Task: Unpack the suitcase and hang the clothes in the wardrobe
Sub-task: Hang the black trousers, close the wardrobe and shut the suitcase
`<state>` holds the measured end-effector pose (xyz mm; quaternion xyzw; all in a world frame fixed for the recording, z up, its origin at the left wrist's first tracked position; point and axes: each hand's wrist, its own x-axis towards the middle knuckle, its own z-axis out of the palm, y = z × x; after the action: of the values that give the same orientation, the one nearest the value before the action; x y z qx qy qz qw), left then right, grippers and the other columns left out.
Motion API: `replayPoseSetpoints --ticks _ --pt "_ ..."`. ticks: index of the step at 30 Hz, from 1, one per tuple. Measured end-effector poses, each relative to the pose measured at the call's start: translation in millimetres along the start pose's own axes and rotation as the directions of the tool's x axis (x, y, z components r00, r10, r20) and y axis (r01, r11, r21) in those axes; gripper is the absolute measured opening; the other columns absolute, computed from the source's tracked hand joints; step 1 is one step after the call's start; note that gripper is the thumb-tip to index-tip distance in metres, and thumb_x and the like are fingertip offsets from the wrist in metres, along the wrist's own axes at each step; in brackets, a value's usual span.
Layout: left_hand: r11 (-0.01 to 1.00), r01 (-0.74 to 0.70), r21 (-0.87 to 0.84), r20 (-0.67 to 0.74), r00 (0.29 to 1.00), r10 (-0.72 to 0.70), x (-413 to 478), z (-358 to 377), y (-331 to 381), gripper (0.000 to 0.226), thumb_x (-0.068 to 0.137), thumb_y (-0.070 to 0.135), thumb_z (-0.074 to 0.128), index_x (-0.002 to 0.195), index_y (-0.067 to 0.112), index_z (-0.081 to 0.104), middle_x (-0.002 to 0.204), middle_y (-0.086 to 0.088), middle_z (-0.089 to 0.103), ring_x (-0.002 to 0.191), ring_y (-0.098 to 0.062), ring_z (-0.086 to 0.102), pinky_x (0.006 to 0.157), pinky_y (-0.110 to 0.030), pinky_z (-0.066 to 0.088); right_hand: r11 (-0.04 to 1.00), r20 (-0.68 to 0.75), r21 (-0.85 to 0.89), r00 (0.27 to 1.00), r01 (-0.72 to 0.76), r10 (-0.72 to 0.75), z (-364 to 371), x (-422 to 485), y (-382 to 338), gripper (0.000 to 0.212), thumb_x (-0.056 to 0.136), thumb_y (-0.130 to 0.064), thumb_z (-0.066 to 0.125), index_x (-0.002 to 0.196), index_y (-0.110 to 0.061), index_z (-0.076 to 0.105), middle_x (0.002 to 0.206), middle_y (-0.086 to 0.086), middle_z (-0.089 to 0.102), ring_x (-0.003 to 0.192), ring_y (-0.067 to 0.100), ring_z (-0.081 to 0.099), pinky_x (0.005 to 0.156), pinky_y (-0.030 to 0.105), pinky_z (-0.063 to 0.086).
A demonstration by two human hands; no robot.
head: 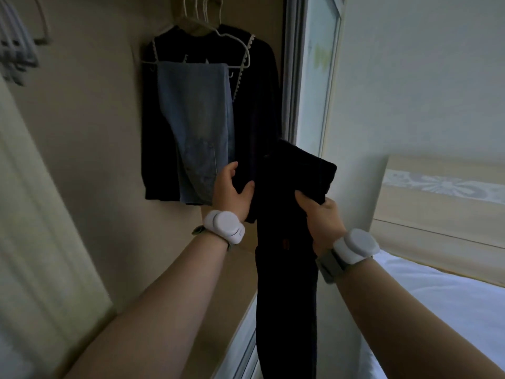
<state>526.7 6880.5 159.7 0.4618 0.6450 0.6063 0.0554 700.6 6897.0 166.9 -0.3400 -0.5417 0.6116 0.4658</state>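
i hold dark trousers (pixel 287 255) up in front of the wardrobe (pixel 95 119), folded over at the top. my right hand (pixel 323 214) pinches the fold, my left hand (pixel 232 190) grips the left edge. farther back, jeans (pixel 199 119) and a dark top (pixel 257 105) hang on white hangers (pixel 235 47).

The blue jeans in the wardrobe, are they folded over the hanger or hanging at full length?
Folded. The blue jeans lie over the bottom bar of a white hanger, and two layers hang down from it.
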Motion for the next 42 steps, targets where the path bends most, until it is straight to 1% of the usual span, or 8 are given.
replayPoseSetpoints --ticks 3,7,9,12,21,26,36,42 --pt "0.999 0.019 -0.038 -0.048 0.999 -0.02 16.8 3.8 -9.9 0.05 0.088 0.021 0.062 0.133 0.018 0.042 0.131 0.0 0.049 0.121 -0.017 0.049 0.099 -0.042 0.046 0.997 0.001 0.069 1.0 0.017 -0.017 7.3 23.9 1.0 0.043 0.089 -0.022 0.063 0.106 0.016 0.051 0.079 0.014 0.053 0.075 0.031 0.054 0.069 0.039 0.043" --pt "0.999 0.043 -0.018 -0.161 0.986 -0.046 45.2 2.2 -22.5 0.048 0.088 0.017 0.062 0.132 0.017 0.044 0.125 0.002 0.051 0.11 -0.01 0.05 0.088 -0.018 0.043 0.993 0.082 0.112 0.997 -0.027 0.018 24.9 71.3 4.3 0.012 0.092 -0.017 0.059 0.083 -0.01 0.064 0.066 0.003 0.058 0.068 0.026 0.058 0.073 0.039 0.045" --pt "0.999 0.037 0.013 -0.229 0.973 -0.033 59.9 -1.1 -30.0 0.049 0.087 0.015 0.063 0.132 0.016 0.045 0.125 0.001 0.052 0.11 -0.009 0.05 0.088 -0.016 0.042 0.991 0.136 0.132 0.991 -0.019 0.0 37.7 89.9 3.1 0.014 0.093 -0.017 0.058 0.079 -0.017 0.063 0.059 -0.002 0.058 0.06 0.021 0.058 0.068 0.037 0.047" --pt "0.992 0.067 0.111 -0.369 0.929 -0.021 85.4 -11.8 -39.3 0.052 0.085 0.015 0.064 0.133 0.016 0.045 0.131 -0.004 0.051 0.117 -0.014 0.049 0.091 -0.017 0.036 0.993 0.203 0.115 0.978 0.012 -0.036 57.8 123.9 3.8 0.009 0.09 -0.024 0.063 0.082 -0.027 0.067 0.078 0.001 0.07 0.076 0.025 0.069 0.076 0.041 0.057" --pt "0.887 0.16 0.434 -0.6 0.786 0.151 131.1 -58.1 -19.7 0.054 0.083 0.013 0.064 0.134 0.011 0.045 0.133 -0.011 0.046 0.125 -0.023 0.045 0.101 -0.019 0.03 0.971 0.52 0.21 0.854 -0.117 -0.009 104.7 206.0 -21.4 0.016 0.091 -0.02 0.061 0.102 -0.011 0.069 0.095 0.008 0.072 0.089 0.029 0.069 0.086 0.044 0.055" --pt "0.704 0.209 0.679 -0.589 0.727 0.352 126.8 -96.3 14.5 0.052 0.082 0.019 0.057 0.131 0.008 0.048 0.129 -0.014 0.048 0.121 -0.029 0.045 0.104 -0.027 0.03 0.956 0.609 0.256 0.792 -0.143 -0.045 134.0 213.7 -29.1 0.009 0.09 -0.018 0.062 0.085 -0.015 0.069 0.076 0.002 0.07 0.073 0.021 0.068 0.071 0.032 0.055" --pt "0.024 0.292 0.956 -0.231 0.701 0.675 90.8 -128.4 97.4 0.048 0.08 0.015 0.06 0.127 0.011 0.051 0.124 -0.018 0.051 0.114 -0.036 0.046 0.098 -0.044 0.04 0.934 0.801 0.293 0.586 -0.204 -0.123 185.2 190.3 -54.8 0.017 0.089 -0.015 0.062 0.073 -0.021 0.063 0.053 -0.009 0.066 0.047 0.003 0.063 0.044 0.013 0.048" --pt "-0.28 0.633 0.722 -0.25 0.616 0.747 92.0 -159.2 147.1 0.043 0.073 0.019 0.065 0.116 0.021 0.06 0.116 -0.013 0.06 0.106 -0.034 0.051 0.088 -0.044 0.043 0.924 0.861 0.287 0.491 -0.254 -0.132 191.4 174.7 -70.3 0.007 0.09 -0.017 0.062 0.086 -0.016 0.067 0.079 -0.001 0.067 0.069 0.018 0.063 0.076 0.036 0.052"
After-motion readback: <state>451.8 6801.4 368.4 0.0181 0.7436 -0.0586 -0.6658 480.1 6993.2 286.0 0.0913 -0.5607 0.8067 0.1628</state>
